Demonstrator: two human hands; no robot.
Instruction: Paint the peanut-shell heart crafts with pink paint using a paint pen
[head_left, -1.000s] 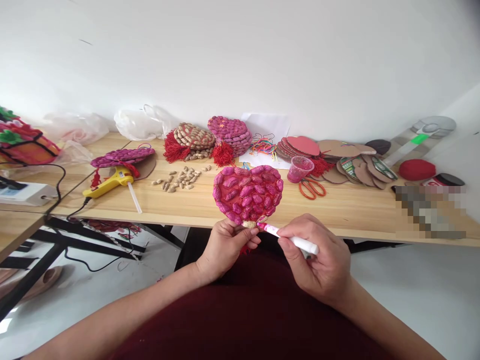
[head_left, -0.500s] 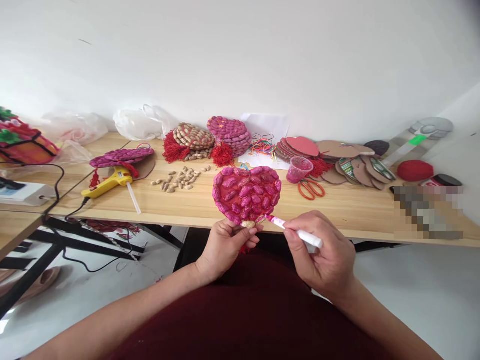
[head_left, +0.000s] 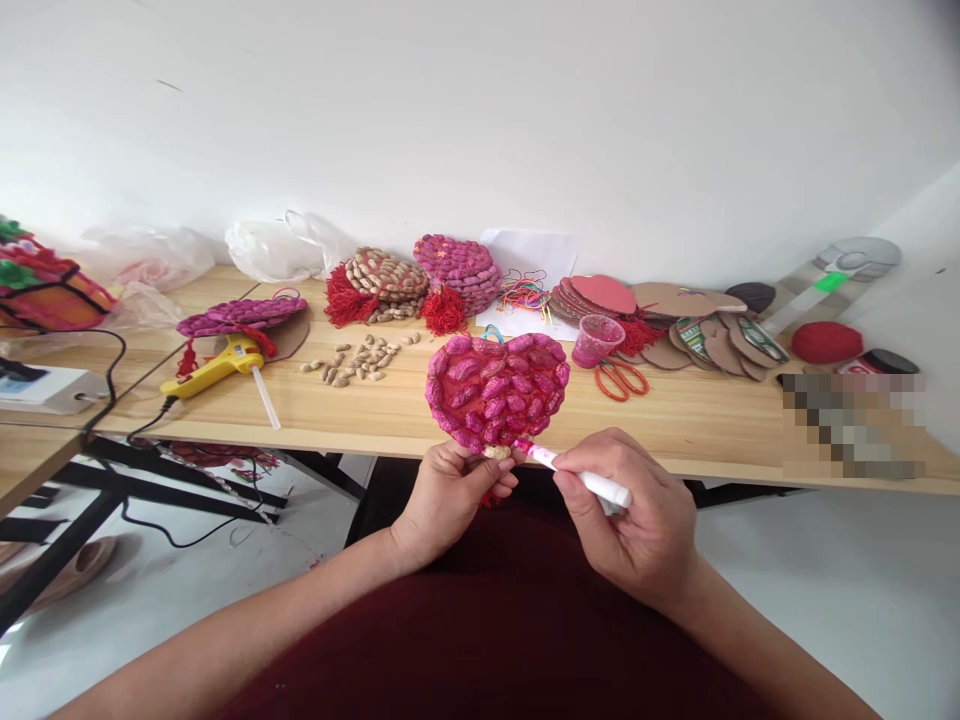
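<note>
A heart-shaped peanut ornament [head_left: 499,388], its shells coloured magenta over a red base, is held up before me. My left hand [head_left: 454,495] grips it by the bottom tip, thumb in front and fingers behind. One shell at that tip, a pale peanut [head_left: 496,453], is still uncoloured. A bit of red tassel shows below the fingers. My right hand [head_left: 630,510] is closed around a white marker [head_left: 600,487], whose magenta tip meets the lower right edge of the heart, close to the pale peanut.
Loose peanuts [head_left: 360,360], a yellow glue gun [head_left: 217,370] and orange-handled scissors [head_left: 621,380] lie on the wooden table [head_left: 375,420]. Behind are finished peanut ornaments [head_left: 457,265], a pink plastic cup [head_left: 598,342], cardboard pieces [head_left: 690,300] and red yarn [head_left: 826,342].
My right hand has brought the marker left and slightly down, nearer the pale peanut. The heart has turned slightly, while my left hand keeps its grip.
</note>
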